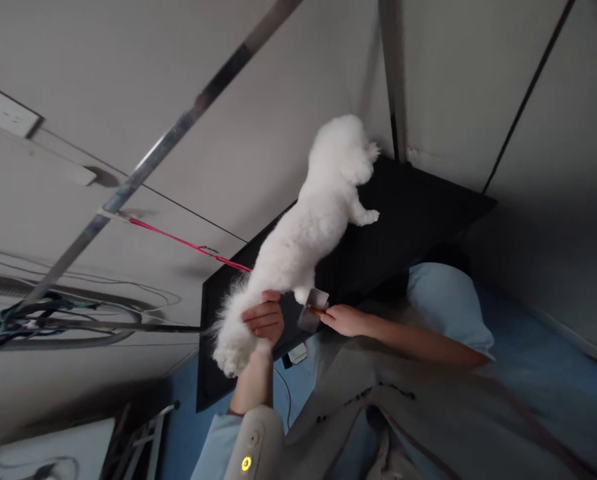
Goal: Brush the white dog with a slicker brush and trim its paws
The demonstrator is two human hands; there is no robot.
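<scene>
A fluffy white dog (298,230) is on a black grooming table (393,233). My left hand (267,319) is closed round the fur near its lower-left end, which looks like the head, though no face is clear. In my right hand (345,320) is the orange-brown handle of a slicker brush (308,319) with flat grey pads. The brush is right beside one of the dog's paws (302,295); whether they touch, I cannot tell. From a metal bar, a pink-red leash (191,245) runs to the dog's neck area.
The slanted metal bar (163,140) crosses above the table. Tangled cords (33,320) hang at the left. A power strip (8,110) is on the pale wall. A white device with a yellow light (255,443) is near my left sleeve. The floor (181,393) is blue.
</scene>
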